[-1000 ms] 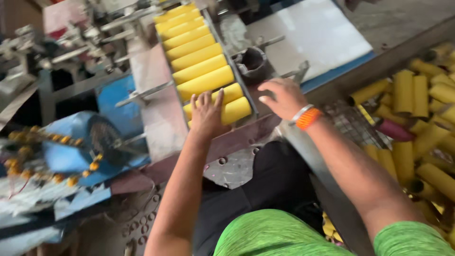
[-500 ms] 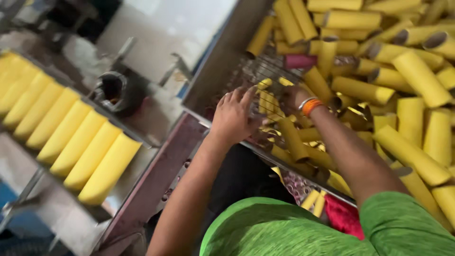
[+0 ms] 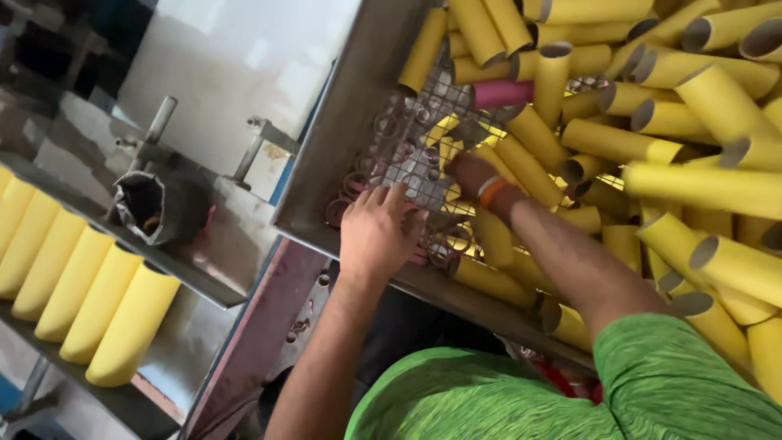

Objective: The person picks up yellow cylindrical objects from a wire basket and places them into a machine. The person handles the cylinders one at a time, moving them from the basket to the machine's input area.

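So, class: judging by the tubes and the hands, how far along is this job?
Done: a row of yellow tubes lies side by side on the rack. In hand: the left hand and right hand rest on the bin's wire mesh. Left: a heap of loose tubes fills the bin.

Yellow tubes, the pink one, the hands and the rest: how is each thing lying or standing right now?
Yellow tubes in the bin: heaped loose, lying crisscross.
Pink tube: lying flat among them.
Wire mesh: partly bare, small rings on it.
Left hand: fingers spread, pressing the mesh.
Right hand: reaching into the tubes; grip hidden.
Yellow tubes on the rack: lined up side by side.
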